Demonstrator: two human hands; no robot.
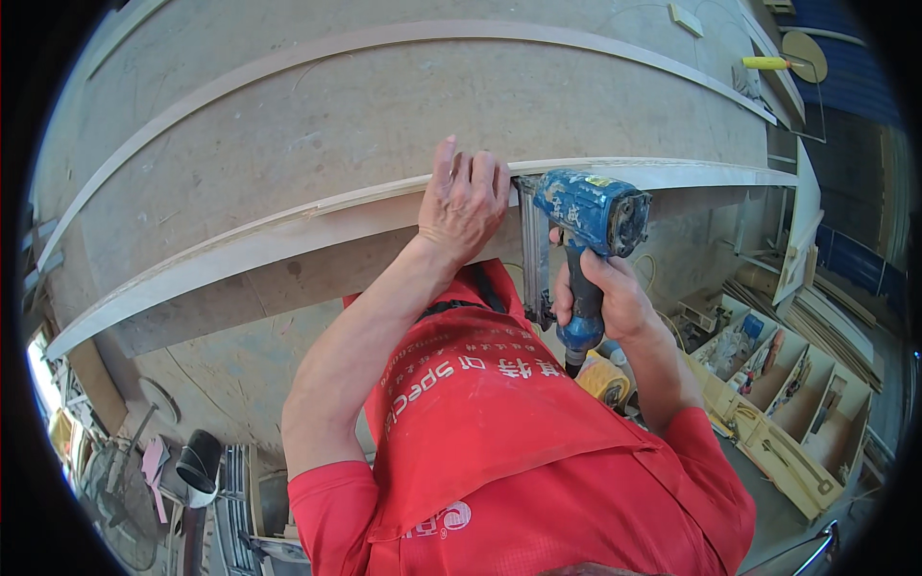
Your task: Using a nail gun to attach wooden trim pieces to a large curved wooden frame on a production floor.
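My right hand (615,293) is wrapped round the grip of a blue nail gun (588,206), worn and spotted with pale paint. Its nose meets the near edge of a long pale wooden strip (327,219), just right of my left hand. My left hand (465,197) lies over that strip, fingers bent across its top edge and pressing on it; the thumb is hidden. Under the strip is a wide greyish-brown board (403,110). The gun's metal magazine (535,254) points back toward my red apron (471,374).
Another long strip (288,60) crosses the board farther off. A yellow-handled tool (765,63) lies at the far right. A wooden compartment box (768,442) with hand tools stands at lower right. A black bucket (200,459) and stacked metal pieces are at lower left.
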